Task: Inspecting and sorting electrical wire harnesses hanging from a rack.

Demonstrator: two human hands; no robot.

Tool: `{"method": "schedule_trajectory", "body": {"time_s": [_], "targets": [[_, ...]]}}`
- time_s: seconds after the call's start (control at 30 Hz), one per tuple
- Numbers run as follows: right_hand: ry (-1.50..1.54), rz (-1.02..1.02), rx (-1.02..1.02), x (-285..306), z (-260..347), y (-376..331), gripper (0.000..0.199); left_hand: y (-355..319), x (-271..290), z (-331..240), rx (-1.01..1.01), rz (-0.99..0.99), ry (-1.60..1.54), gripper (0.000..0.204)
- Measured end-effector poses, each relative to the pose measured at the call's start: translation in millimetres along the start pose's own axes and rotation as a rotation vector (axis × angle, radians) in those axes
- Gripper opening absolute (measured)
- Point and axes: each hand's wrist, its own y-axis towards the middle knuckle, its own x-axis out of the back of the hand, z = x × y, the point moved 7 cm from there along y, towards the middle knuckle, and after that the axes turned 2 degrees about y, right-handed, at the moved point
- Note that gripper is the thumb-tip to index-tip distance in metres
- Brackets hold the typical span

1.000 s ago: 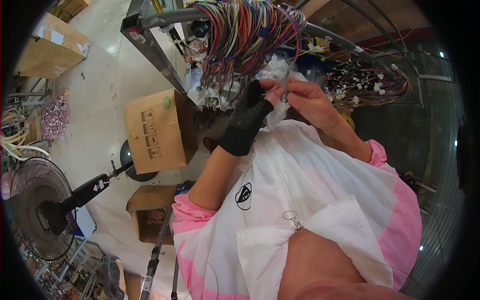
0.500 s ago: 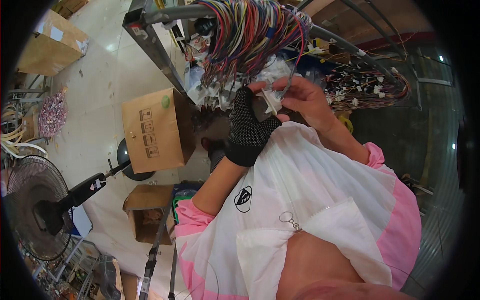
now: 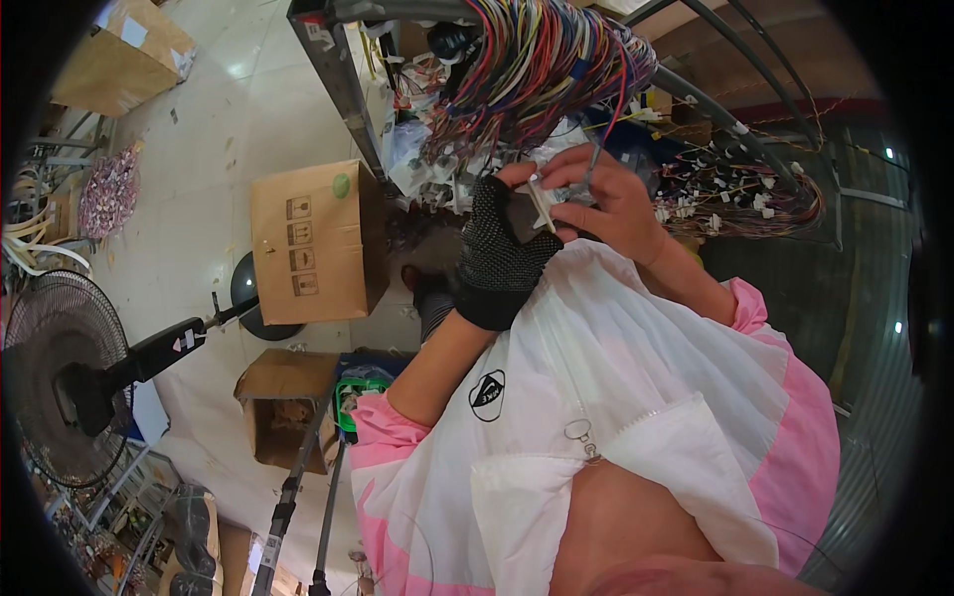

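My left hand (image 3: 502, 243), in a black dotted glove with bare fingertips, grips a flat white connector (image 3: 540, 204) in front of my chest. Bare, my right hand (image 3: 606, 204) bends its fingers round the connector's other side, thumb near its edge. Greyish wires (image 3: 593, 164) run up from between the right fingers. Just beyond both hands, a thick bundle of multicoloured wires (image 3: 542, 70) hangs over a metal bar. White connectors (image 3: 447, 184) cluster below the bundle's ends. Which small part the right fingertips press is hard to make out.
A cardboard box (image 3: 308, 243) stands left of my hands, with an open carton (image 3: 288, 412) nearer. A black fan (image 3: 75, 382) is at far left. The grey metal frame (image 3: 348, 94) rises beyond the box. More wires with white connectors (image 3: 735, 199) lie right of my hands.
The view has shifted slightly, so the rack and wire bundle sit farther right. The connector has turned more edge-on, and my right fingers have closed in nearer to it.
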Motion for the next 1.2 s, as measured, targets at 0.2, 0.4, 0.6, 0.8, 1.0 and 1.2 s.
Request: {"method": "schedule_trajectory", "body": {"time_s": [0.2, 0.4, 0.6, 0.8, 1.0, 1.2], "targets": [[-0.204, 0.077, 0.078, 6, 6, -1, 0.021, 1, -9, 13, -0.046, 0.087, 0.001, 0.071], [0.127, 0.036, -0.123, 16, -21, -15, 0.019, 4, -21, 24, -0.100, 0.073, 0.030, 0.069], [0.180, -0.173, -0.245, 23, -53, -21, 0.012, 2, -24, 42, -0.149, 0.069, 0.182, 0.052], [-0.055, -0.243, -0.293, 49, -68, -14, 0.014, -22, 63, 108, 0.253, -0.020, -0.010, 0.035], [-0.243, -0.342, -0.479, 64, -101, -13, 0.013, -12, 162, 207, 0.214, -0.381, 0.467, 0.054], [-0.314, -0.296, -0.299, 59, -91, -4, 0.013, 48, 163, 170, -0.022, -0.293, 0.891, 0.072]]}}
